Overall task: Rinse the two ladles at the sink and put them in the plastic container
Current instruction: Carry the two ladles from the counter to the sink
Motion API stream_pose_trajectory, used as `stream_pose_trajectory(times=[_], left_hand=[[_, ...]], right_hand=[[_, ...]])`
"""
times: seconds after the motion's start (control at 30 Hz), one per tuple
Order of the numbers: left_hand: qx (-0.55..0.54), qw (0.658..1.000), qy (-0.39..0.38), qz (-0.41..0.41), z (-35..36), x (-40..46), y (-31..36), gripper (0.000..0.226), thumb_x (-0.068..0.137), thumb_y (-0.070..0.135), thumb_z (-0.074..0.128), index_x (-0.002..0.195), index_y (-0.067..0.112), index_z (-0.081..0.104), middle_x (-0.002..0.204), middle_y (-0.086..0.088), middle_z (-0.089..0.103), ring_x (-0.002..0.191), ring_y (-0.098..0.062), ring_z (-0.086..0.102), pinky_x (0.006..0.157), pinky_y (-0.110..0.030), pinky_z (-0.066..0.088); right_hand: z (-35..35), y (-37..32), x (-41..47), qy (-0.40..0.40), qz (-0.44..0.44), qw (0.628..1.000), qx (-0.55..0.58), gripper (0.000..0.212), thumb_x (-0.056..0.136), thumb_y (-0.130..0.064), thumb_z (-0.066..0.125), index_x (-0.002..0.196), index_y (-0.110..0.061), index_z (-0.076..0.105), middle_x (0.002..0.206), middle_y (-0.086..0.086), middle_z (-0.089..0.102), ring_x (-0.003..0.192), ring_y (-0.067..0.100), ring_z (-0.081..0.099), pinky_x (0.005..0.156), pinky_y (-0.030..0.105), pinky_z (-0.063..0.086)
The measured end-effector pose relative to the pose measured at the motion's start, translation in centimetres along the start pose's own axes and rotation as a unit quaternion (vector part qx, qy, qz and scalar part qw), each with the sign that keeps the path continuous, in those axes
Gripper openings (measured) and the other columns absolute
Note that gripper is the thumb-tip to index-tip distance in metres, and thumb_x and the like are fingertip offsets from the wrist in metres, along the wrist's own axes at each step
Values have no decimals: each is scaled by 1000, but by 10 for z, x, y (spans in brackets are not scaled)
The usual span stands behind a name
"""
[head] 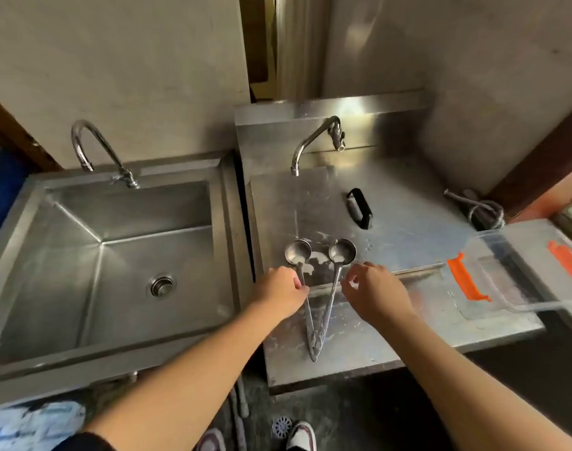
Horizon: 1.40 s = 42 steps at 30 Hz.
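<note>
Two steel ladles lie on the wet steel counter (pixel 375 346), handle ends crossing nearest the person. At the left ladle (pixel 298 255), the left hand (pixel 283 289) pinches its handle. At the right ladle (pixel 341 252), the right hand (pixel 374 291) hovers loosely open beside its handle. Right of the ladles sits the clear plastic container (pixel 522 275); left, the sink (pixel 50 255).

Ladles (pixel 313 288) lie between sink (pixel 122 255) (left) and container (pixel 522 271).
</note>
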<state>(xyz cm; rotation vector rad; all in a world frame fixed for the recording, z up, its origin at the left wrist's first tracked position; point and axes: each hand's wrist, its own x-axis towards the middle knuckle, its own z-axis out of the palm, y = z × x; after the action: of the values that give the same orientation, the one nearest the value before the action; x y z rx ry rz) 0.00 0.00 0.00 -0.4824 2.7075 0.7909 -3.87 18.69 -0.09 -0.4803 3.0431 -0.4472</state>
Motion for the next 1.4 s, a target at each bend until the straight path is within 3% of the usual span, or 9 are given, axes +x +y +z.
stream_pose_trajectory(times=[0.17,0.27,0.33,0.5,0.63,0.77,0.97,1.2,1.4], left_hand=[[-42,995,-31,-80,33,16,-6,44,85,41,64,58,7,68,55,-4,68,60,-25,66,59,-27,49],[-62,992,-29,-101,46,24,-14,51,82,41,62,42,12,49,38,-1,42,43,-23,46,48,-25,36],[-105,987,-26,-120,51,29,-17,47,81,37,62,44,10,52,42,-6,49,45,-25,46,49,-26,39],[-239,954,-39,-176,56,37,-16,24,78,26,72,59,11,73,64,-14,76,63,-30,76,57,-35,60],[-309,927,-54,-204,61,41,-16,16,81,16,74,67,19,68,70,-8,75,49,-17,67,42,-21,47],[-354,909,-75,-205,60,41,-20,10,86,14,73,77,12,69,74,-11,73,57,-19,67,52,-24,55],[-435,869,-95,-215,42,34,-27,8,91,8,71,84,7,66,76,-9,70,61,-16,68,50,-17,56],[-530,816,-40,-227,-10,5,-52,8,88,8,74,93,3,69,85,-11,72,71,-16,71,59,-22,59],[-620,749,22,-231,-48,-29,-87,6,87,1,73,92,-2,70,75,-9,77,67,-16,74,66,-27,62]], right_hand=[[32,4,9,-80,118,988,60,17,82,-31,59,81,-19,72,75,2,72,71,29,65,61,34,54],[48,11,15,-120,217,960,128,25,78,-34,60,61,-17,64,42,-7,58,49,13,56,46,25,41],[58,10,18,-136,268,935,191,38,76,-38,60,49,-13,58,34,-6,53,38,8,50,42,22,36],[74,4,23,-129,353,858,349,36,78,-33,72,49,-13,65,41,-1,58,49,23,58,59,36,55],[78,2,26,-131,397,798,434,16,83,-21,75,70,-13,72,61,7,62,55,23,57,55,32,54],[79,3,28,-148,424,748,488,11,89,-17,72,93,-7,72,81,14,66,72,27,61,64,36,57],[62,-1,28,-166,408,728,526,10,92,-15,69,97,-6,67,83,11,69,69,24,65,60,32,56],[24,-46,39,-213,305,742,557,7,92,-12,68,92,-5,67,60,2,70,40,10,61,46,27,51],[11,-119,45,-310,219,710,593,10,93,-12,66,87,-5,71,74,12,68,54,19,59,56,29,54]])
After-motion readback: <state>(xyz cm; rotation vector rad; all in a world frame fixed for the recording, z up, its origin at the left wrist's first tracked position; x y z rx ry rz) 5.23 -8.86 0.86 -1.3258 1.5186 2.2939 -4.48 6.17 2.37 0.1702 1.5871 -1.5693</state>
